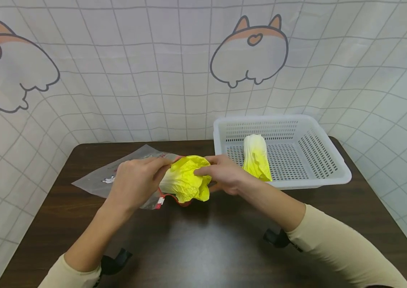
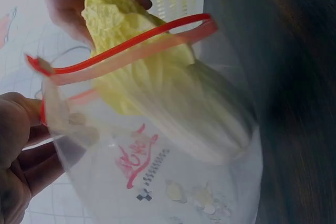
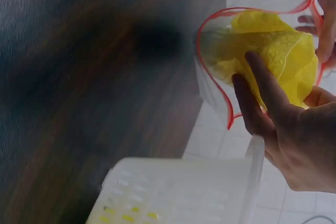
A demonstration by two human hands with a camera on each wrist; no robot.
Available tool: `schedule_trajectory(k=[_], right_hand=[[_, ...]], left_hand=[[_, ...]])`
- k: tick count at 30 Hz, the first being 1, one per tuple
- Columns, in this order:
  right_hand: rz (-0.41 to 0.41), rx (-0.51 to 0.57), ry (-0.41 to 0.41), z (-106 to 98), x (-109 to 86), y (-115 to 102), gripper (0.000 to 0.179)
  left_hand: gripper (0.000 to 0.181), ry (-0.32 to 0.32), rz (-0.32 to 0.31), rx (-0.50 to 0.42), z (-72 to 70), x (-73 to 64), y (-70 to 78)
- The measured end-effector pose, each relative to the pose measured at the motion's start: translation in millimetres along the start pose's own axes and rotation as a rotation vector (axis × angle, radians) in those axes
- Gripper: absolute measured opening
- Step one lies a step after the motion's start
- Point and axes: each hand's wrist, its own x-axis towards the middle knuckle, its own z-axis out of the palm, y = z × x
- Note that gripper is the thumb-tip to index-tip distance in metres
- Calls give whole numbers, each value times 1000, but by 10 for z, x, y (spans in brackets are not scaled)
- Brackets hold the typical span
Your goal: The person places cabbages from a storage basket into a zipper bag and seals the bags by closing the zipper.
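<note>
A clear zip bag [image 2: 173, 182] with a red zip edge and printed pictures is held up above the table, its mouth spread toward the right. My left hand [image 1: 136, 180] pinches the bag's rim between thumb and fingers. Through that mouth goes a yellow-and-white napa cabbage [image 1: 189, 178], white base inside the bag and leafy yellow end sticking out. My right hand [image 3: 294, 135] grips the leafy end, fingers along one side and thumb on the other. Most of the white part shows through the plastic in the left wrist view.
A white perforated basket [image 1: 333, 180] stands at the table's back right, with another napa cabbage [image 1: 255, 150] lying in it. The dark wooden table [image 1: 203, 248] reaches back to a white grid-patterned curtain [image 1: 174, 92].
</note>
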Motion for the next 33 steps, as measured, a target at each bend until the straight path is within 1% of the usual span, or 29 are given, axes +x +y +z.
schedule_trajectory(k=[4,6,11,15,17,20,26,30,33], right_hand=[[-11,46,19,75,-13,26,48],[-25,77,45,112,-24,33,48],[-73,159,127,220,-38,67,37],[-78,221,170,284,-9,129,32],[-69,257,182,304,9,165,30],[-78,331,194,334,32,214,31],[-126,518,236,409,85,258,36],[-129,605,232,458,98,253,35],[-124,644,220,479,111,247,36]], left_hand=[[17,-3,-8,-6,3,-1,5],[16,-4,-19,-6,5,-7,7],[14,-23,-85,-13,10,-26,2],[14,-43,-119,-35,19,-35,-3],[15,-49,-128,-45,25,-39,-4],[15,-49,-131,-53,33,-44,-4],[18,-38,-140,-120,43,-43,6],[18,-31,-146,-174,31,-32,31],[18,-20,-140,-201,6,-26,42]])
